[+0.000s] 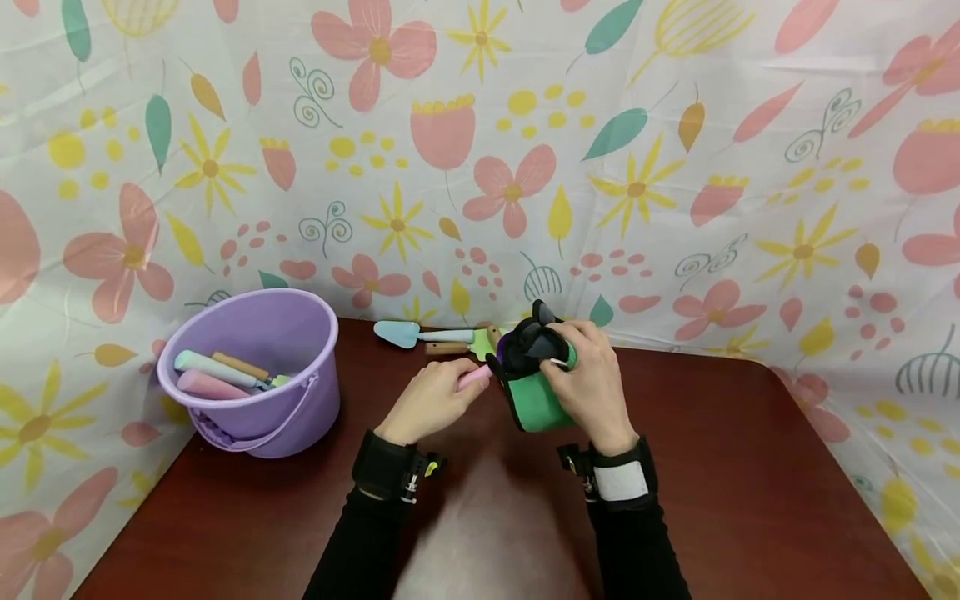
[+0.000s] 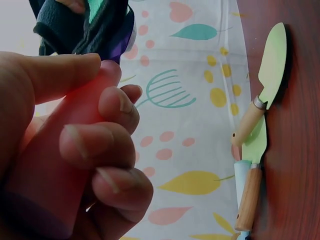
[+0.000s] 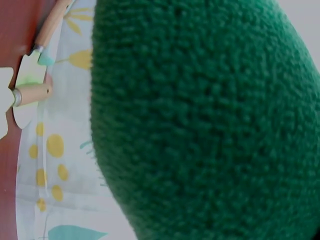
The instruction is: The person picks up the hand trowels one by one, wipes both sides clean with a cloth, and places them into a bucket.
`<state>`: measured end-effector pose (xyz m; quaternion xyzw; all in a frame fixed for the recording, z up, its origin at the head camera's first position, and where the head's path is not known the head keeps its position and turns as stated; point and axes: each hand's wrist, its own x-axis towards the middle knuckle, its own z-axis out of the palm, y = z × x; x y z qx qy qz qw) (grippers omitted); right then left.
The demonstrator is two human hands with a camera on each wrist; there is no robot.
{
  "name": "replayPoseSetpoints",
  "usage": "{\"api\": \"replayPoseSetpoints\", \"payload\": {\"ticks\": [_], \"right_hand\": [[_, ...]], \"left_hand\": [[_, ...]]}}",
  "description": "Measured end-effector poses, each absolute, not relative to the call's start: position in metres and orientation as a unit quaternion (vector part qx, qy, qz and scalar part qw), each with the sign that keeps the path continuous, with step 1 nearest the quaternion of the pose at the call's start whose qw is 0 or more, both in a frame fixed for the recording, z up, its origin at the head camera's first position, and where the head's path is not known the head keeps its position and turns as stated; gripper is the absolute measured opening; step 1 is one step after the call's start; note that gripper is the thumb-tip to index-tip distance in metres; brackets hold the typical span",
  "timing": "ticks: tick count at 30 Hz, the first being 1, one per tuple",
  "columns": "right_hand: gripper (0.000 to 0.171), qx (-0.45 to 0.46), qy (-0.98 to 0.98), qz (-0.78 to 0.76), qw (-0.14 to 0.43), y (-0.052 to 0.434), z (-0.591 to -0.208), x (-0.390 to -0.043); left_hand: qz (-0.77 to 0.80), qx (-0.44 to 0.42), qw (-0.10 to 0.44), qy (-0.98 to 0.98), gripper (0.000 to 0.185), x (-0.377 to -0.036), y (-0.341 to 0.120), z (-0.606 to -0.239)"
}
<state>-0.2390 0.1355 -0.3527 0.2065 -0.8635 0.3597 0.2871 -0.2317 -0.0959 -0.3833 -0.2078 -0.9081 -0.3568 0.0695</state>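
My left hand (image 1: pixel 426 402) grips the pink handle (image 2: pixel 55 160) of a small tool, its fingers curled round it. A purple part (image 2: pixel 118 49) shows just beyond the handle, mostly covered by a green and black cloth (image 1: pixel 537 405). My right hand (image 1: pixel 596 387) pinches this cloth from the right side, around the tool's far end. In the right wrist view the fuzzy green side of the cloth (image 3: pixel 205 125) hides the right fingers and the tool. The tool's head cannot be made out.
Behind the hands, a light blue trowel (image 1: pixel 397 334) and green trowels with wooden handles (image 2: pixel 274 60) lie along the table's back edge. At the left stands a purple bucket (image 1: pixel 318 417) with several handled tools inside. A flowered curtain (image 1: pixel 480 167) borders the brown table (image 1: pixel 720 467).
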Motion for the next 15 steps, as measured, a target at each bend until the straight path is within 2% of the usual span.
{"api": "replayPoseSetpoints", "payload": {"ticks": [8, 15], "right_hand": [[0.041, 0.227, -0.868, 0.327, 0.298, 0.124, -0.351, -0.243], [0.043, 0.201, -0.888, 0.302, 0.281, 0.121, -0.36, -0.243]], "left_hand": [[-0.353, -0.201, 0.071, -0.911, 0.013, -0.235, -0.095, -0.378], [-0.345, -0.209, 0.054, -0.914, 0.025, -0.232, -0.091, -0.381]]}}
